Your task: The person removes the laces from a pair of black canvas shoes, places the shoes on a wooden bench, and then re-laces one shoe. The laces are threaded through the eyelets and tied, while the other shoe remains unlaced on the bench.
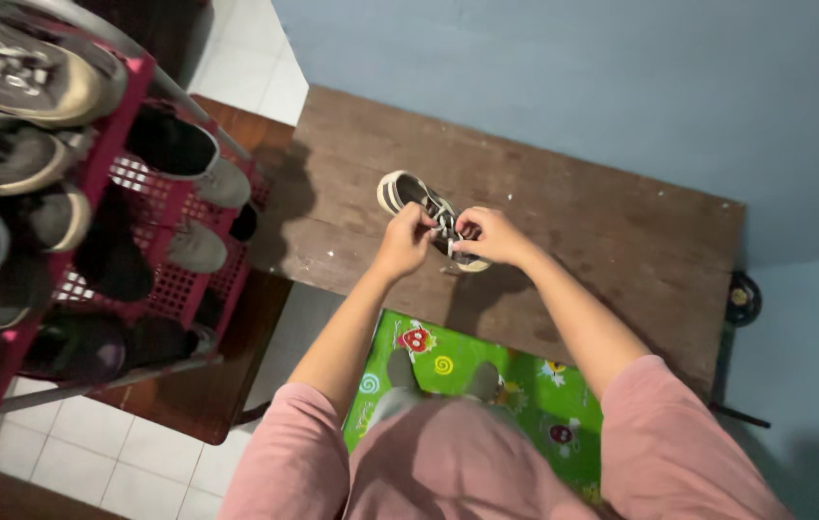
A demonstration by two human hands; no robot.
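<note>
A small dark sneaker (pixel 426 214) with white side stripes and a pale sole lies on the wooden worktop (pixel 621 231), a little left of the frame's centre, its heel pointing toward the upper left and its toe hidden under the hands. Both hands meet over the front half of the shoe. The left hand (pixel 406 241) comes in from the lower left, its fingers closed and pinching the white laces (pixel 445 220). The right hand (pixel 488 236) comes in from the lower right, its fingers likewise curled shut on the laces just beside the left hand; the two hands almost touch. Whether the laces are knotted cannot be told, as the fingers cover them.

The worktop is dark, scuffed brown wood, speckled with pale flecks, and runs slantwise from the upper middle of the frame to the right edge, against a grey-blue wall (pixel 573 77). At the left of the frame stands a pink plastic shoe rack (pixel 178 289) with lattice shelves, filled with dark and grey shoes (pixel 34 159). Below the worktop, at the lower middle, lies a bright green play mat (pixel 457 371) with cartoon figures and spirals. The person's pink sleeves (pixel 669 453) fill the bottom of the frame, and white floor tiles (pixel 91 453) show at the lower left.
</note>
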